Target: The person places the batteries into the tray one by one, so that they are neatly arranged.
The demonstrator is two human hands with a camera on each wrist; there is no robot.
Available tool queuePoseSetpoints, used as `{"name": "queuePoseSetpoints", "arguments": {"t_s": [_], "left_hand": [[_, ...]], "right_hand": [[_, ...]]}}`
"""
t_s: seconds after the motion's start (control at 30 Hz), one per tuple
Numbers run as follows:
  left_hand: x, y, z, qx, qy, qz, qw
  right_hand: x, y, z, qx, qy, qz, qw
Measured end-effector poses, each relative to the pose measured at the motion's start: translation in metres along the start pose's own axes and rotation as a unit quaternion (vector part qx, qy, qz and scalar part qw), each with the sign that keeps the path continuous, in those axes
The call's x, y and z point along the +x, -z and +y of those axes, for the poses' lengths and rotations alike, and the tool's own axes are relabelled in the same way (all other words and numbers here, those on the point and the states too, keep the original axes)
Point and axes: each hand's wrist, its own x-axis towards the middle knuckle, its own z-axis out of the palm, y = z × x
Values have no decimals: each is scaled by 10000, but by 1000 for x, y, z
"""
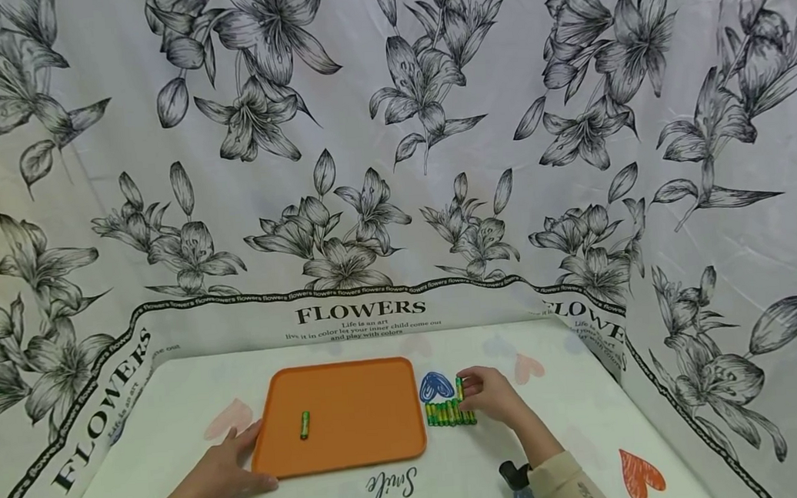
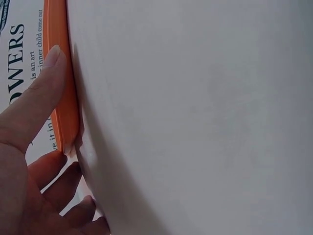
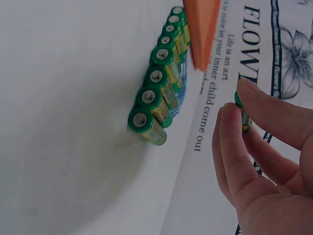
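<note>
My right hand [image 1: 488, 393] pinches a green and yellow battery [image 1: 460, 388] between thumb and fingers, held upright just above a row of matching batteries [image 1: 445, 413]. In the right wrist view the held battery [image 3: 244, 115] is partly hidden by the fingers, and the row of batteries [image 3: 159, 81] stands with its metal ends facing the camera. An orange tray [image 1: 357, 452] lies left of the row, with a single battery [image 1: 304, 425] on it. My left hand [image 1: 222, 466] holds the tray's near left corner, its thumb [image 2: 51, 66] along the front side and fingers at the left side.
A white cloth printed with hearts [image 1: 642, 475] and lettering covers the table. Behind and at both sides hangs a flower-printed curtain [image 1: 363, 244]. A black device [image 1: 514, 475] sits at the right wrist, beside the beige sleeve [image 1: 568, 484].
</note>
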Motion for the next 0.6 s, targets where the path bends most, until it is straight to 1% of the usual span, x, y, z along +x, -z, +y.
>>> {"name": "queuePoseSetpoints", "arguments": {"t_s": [0.17,0.3,0.47,0.6], "left_hand": [[1,-2,-4,90,1,10,10000],[1,-2,-7,138,32,-3,9999],[1,-2,-4,125,-4,12,9999],[3,-3,-3,109,48,-3,9999]], "right_hand": [[5,-12,-11,-79,124,-187,9997],[10,-24,-20,9,212,-329,9992],[14,-36,-32,101,276,-461,9985],[16,-47,-38,126,312,-498,9982]]}}
